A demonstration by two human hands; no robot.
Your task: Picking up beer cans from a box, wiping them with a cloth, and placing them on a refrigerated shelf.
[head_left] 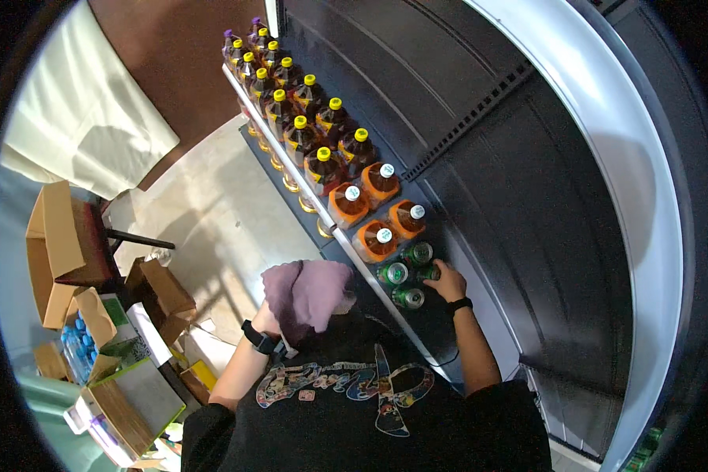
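Observation:
A mauve cloth (311, 295) hangs bunched over my left hand (269, 318), which grips it; most of the fingers are hidden beneath the folds. At the near end of the shelf my right hand (450, 283) has its fingers closed around a green can (429, 272). Beside that can stand three more green cans, including a front one (397, 273), a back one (422, 252) and one nearest me (409, 297). Just beyond them are several orange bottles (376, 240) with white caps. Farther along, dark drink bottles (322, 165) with yellow caps stand in two rows.
A white rail (291, 165) edges the shelf's front. The dark ribbed cabinet wall (551, 189) rises on the right, with a pale curved frame (621, 149) beyond. Opened cardboard boxes (55, 244) and a box of blue-capped bottles (79, 342) are at left, near a cream curtain (79, 110).

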